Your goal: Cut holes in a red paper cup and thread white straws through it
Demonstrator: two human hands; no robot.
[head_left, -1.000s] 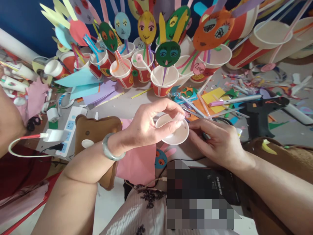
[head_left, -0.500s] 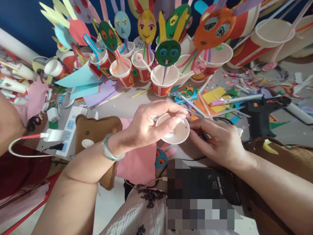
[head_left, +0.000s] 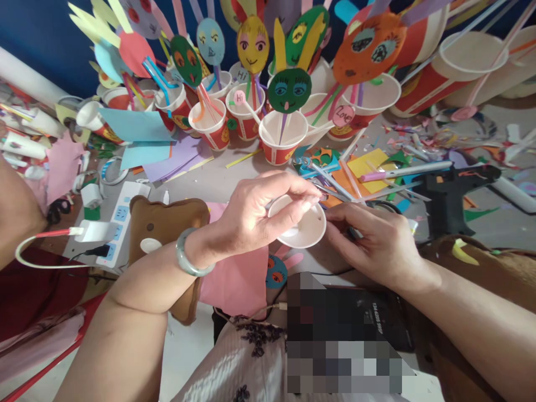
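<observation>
A white-lined paper cup (head_left: pixel 307 231) is tipped with its mouth toward me. Reaching across its mouth, my left hand (head_left: pixel 259 209) is closed, thumb and fingers pinched at the cup's far rim. My right hand (head_left: pixel 377 240) is beside the cup's right side, fingers curled and closed; anything between its fingertips is hidden. Below the cup lies a blue paper face (head_left: pixel 276 272) with orange eyes and pink ears, partly over a pink sheet (head_left: pixel 238 273). Behind my hands stands a red paper cup (head_left: pixel 281 146) with a green rabbit face (head_left: pixel 290 91) on a straw.
More cups with paper faces, including an orange face (head_left: pixel 368 50), line the back. A black glue gun (head_left: pixel 448 195), paper scraps (head_left: pixel 368 167) and straws lie right. At left are a power strip (head_left: pixel 121 218), a brown cushion (head_left: pixel 167 215) and light blue paper (head_left: pixel 134 125).
The upper light blue sheet at the back left has lifted and shifted its near edge. My hands and the cup are almost unmoved.
</observation>
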